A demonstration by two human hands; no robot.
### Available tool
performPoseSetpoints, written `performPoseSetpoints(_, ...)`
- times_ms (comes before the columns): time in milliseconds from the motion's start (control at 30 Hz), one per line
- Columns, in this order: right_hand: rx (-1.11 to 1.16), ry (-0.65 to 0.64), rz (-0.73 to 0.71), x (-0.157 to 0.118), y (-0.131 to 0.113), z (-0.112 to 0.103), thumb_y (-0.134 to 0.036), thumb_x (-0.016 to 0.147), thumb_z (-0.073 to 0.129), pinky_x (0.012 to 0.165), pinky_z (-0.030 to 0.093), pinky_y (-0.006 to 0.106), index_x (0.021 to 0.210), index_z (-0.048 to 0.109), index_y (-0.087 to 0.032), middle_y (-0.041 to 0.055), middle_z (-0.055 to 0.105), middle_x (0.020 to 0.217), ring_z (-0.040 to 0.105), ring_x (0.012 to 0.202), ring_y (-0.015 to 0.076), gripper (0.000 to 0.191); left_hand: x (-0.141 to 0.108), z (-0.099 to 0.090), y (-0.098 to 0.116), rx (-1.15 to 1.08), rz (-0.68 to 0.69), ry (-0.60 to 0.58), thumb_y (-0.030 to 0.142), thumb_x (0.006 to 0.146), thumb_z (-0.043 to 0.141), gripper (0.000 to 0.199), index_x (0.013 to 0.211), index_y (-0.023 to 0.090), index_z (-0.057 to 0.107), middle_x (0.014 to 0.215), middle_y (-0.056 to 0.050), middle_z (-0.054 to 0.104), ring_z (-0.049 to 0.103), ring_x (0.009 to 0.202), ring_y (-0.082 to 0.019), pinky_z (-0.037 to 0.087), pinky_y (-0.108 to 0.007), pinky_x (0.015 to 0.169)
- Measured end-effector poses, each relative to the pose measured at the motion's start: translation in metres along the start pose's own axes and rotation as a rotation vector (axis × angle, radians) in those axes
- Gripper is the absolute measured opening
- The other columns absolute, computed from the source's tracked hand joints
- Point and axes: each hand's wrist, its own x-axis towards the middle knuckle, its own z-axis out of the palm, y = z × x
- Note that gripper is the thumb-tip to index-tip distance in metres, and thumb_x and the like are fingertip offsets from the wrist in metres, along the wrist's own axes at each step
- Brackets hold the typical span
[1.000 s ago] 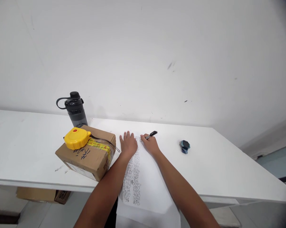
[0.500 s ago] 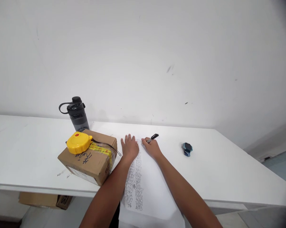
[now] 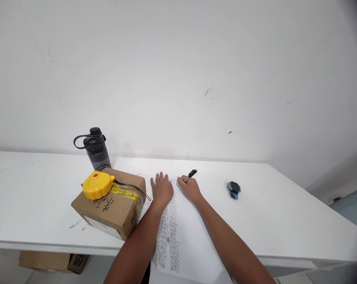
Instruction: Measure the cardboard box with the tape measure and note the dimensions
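A long white sheet of paper [image 3: 193, 240] lies on the table and runs over its front edge toward me. Dense small looping pen marks fill columns along its left part. My left hand [image 3: 162, 191] rests flat on the upper left of the sheet, fingers spread. Gripped in my right hand [image 3: 190, 188] is a black pen [image 3: 192, 173], its tip down at the paper near the top of the marked column. The fingers partly hide the tip.
Left of my forearm sits a cardboard box [image 3: 119, 213] with a yellow tape measure [image 3: 98, 185] on top. A dark water bottle [image 3: 97, 150] stands behind it. A blue-black wristwatch [image 3: 234, 189] lies on the white table [image 3: 273, 213] at right. Another box [image 3: 45, 261] is below the table.
The whole view has shifted slightly, so the table and things on it appear lower. Both hands keep nearly the same places on the paper, and the pen is still held.
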Motion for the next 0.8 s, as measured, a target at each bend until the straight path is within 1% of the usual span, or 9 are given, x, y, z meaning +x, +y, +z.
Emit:
performPoseSetpoints(133,-0.009,0.024,0.0,-0.0003,-0.0029,-0.0004,-0.05,0.082,0.046,0.056,0.032,0.026,0.054,0.039,-0.023,-0.0042,0.042,0.05,0.04,0.054,0.0135,0.04,0.0005,-0.0003,-0.0003,0.0,-0.005,-0.008,0.031,0.097,0.025,0.053,0.145,0.018,0.043,0.159,-0.011,0.031,0.022,0.149,-0.029,0.015,-0.055,0.12)
performPoseSetpoints(267,-0.061,0.07,0.017,0.0002,-0.0044,0.0003,-0.046,0.081,0.045,0.054,0.031,0.026,0.052,0.037,-0.023,-0.0043,0.042,0.048,0.039,0.051,0.0135,0.038,0.0007,0.0,-0.0004,0.013,-0.006,0.001,0.03,0.097,0.025,0.053,0.145,0.018,0.044,0.159,-0.011,0.032,0.023,0.149,-0.029,0.016,-0.056,0.12)
performPoseSetpoints(433,-0.037,0.039,-0.029,0.0006,-0.0016,0.0019,-0.049,0.081,0.046,0.054,0.031,0.026,0.052,0.039,-0.024,-0.0045,0.042,0.047,0.04,0.05,0.0136,0.039,0.0004,-0.0003,-0.0012,0.008,-0.009,-0.009,0.031,0.097,0.025,0.053,0.145,0.018,0.043,0.159,-0.011,0.032,0.022,0.149,-0.028,0.015,-0.055,0.121)
performPoseSetpoints(533,-0.051,0.064,-0.018,0.0002,-0.0012,0.0022,-0.048,0.081,0.045,0.053,0.031,0.027,0.052,0.037,-0.024,-0.0043,0.042,0.046,0.04,0.05,0.0137,0.039,-0.0004,-0.0019,-0.0015,0.0,-0.015,-0.017,0.032,0.097,0.025,0.053,0.145,0.02,0.043,0.159,-0.01,0.031,0.022,0.15,-0.028,0.014,-0.054,0.121)
performPoseSetpoints(600,-0.054,0.056,-0.02,-0.0005,-0.0017,0.0024,-0.048,0.081,0.045,0.053,0.032,0.027,0.052,0.037,-0.024,-0.0041,0.043,0.046,0.041,0.049,0.0139,0.039,-0.0009,-0.0028,-0.0018,-0.004,-0.019,-0.022,0.031,0.097,0.025,0.053,0.145,0.019,0.043,0.159,-0.01,0.031,0.022,0.15,-0.028,0.014,-0.055,0.121)
performPoseSetpoints(633,-0.049,0.047,-0.032,-0.001,-0.002,0.0026,-0.049,0.082,0.046,0.054,0.033,0.027,0.052,0.039,-0.024,-0.0038,0.044,0.047,0.042,0.05,0.0144,0.04,-0.0011,-0.0031,-0.0019,-0.004,-0.021,-0.023,0.031,0.097,0.025,0.053,0.145,0.019,0.044,0.159,-0.01,0.031,0.022,0.15,-0.028,0.014,-0.055,0.121)
performPoseSetpoints(700,-0.038,0.042,-0.068,-0.0021,-0.0028,0.003,-0.053,0.084,0.046,0.057,0.037,0.027,0.056,0.047,-0.024,-0.0022,0.051,0.051,0.049,0.054,0.0161,0.04,-0.0012,-0.0033,-0.0023,-0.001,-0.023,-0.019,0.031,0.097,0.026,0.053,0.145,0.019,0.044,0.159,-0.01,0.031,0.023,0.149,-0.028,0.015,-0.055,0.121)
performPoseSetpoints(733,-0.031,0.05,-0.094,-0.0027,-0.0032,0.0032,-0.055,0.085,0.046,0.06,0.04,0.028,0.061,0.053,-0.023,-0.0008,0.057,0.057,0.053,0.059,0.0173,0.04,-0.0011,-0.0034,-0.0025,0.001,-0.021,-0.015,0.031,0.097,0.025,0.053,0.145,0.019,0.044,0.159,-0.01,0.032,0.023,0.149,-0.028,0.015,-0.055,0.121)
performPoseSetpoints(800,-0.024,0.089,-0.17,-0.0037,-0.0037,0.0038,-0.055,0.089,0.044,0.07,0.045,0.029,0.076,0.062,-0.023,0.0028,0.066,0.075,0.061,0.073,0.0197,0.039,-0.0012,-0.0033,-0.0028,0.006,-0.019,-0.008,0.031,0.097,0.025,0.053,0.145,0.019,0.044,0.159,-0.01,0.032,0.024,0.149,-0.027,0.016,-0.054,0.121)
